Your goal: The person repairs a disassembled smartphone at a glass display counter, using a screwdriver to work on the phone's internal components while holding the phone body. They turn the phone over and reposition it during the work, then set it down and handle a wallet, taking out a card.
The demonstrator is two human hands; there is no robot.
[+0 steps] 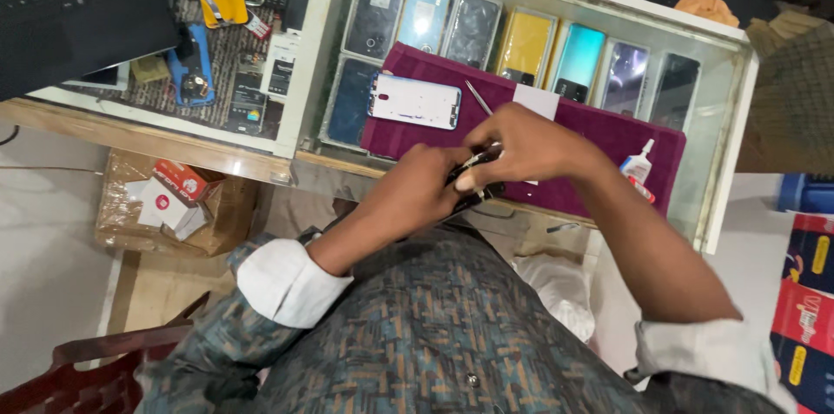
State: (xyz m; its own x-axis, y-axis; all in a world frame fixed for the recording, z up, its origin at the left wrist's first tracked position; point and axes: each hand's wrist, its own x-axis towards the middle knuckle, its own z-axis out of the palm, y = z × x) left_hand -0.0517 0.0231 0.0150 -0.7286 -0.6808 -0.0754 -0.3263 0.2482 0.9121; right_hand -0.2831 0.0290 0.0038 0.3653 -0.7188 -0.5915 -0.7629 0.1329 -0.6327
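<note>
While I lean over the glass display counter (730, 92), both my hands meet at its near edge on a dark phone (473, 178), held just above the front hem of the maroon cloth (599, 140). My left hand (415, 192) is closed around the phone's lower end from beneath; my right hand (521, 145) is closed over its upper end, fingertips (466, 178) pinched on a pale sliver at the edge that I cannot identify.

I judge the phone light and stiff, but smooth and fragile: a thin slab that would slip from damp fingers and crack if bent or dropped onto the floor below. The safest hold looks to be along its long side edges, thumb opposite fingers, with no pressure on the flat faces and no twisting between the two hands.

Farther back on the cloth lies a white phone back cover (414, 102), apart from my hands, with a slim metal tool (478, 98) just beside its right end and a white paper slip (536, 101) near that. A small glue bottle (638, 166) with a red cap end lies by my right forearm. Under the glass, a row of phone covers (526, 46) in blue, yellow, teal and black stands on display. A laptop (74, 6) sits on the counter's far left; a cardboard box (174, 201) rests on the floor.
</note>
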